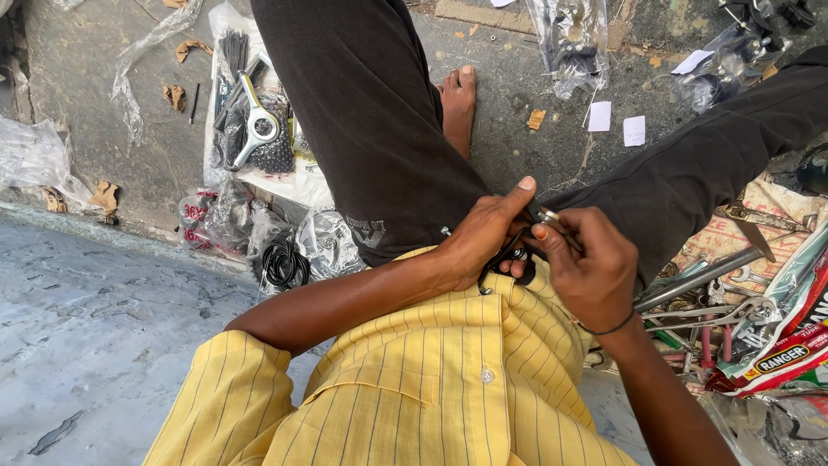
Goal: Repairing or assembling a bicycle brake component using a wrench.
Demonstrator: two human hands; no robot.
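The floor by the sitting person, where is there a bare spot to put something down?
Bare grey floor lies beside the left arm, below the plastic bags. A smaller patch sits between the bare foot and the white paper slips. The right side is crowded with tools and packets.

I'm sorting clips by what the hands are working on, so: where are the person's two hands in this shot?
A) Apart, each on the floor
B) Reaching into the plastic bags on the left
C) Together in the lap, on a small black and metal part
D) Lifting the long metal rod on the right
C: the left hand and right hand meet over the lap on a small black and metal part, above the yellow striped shirt.
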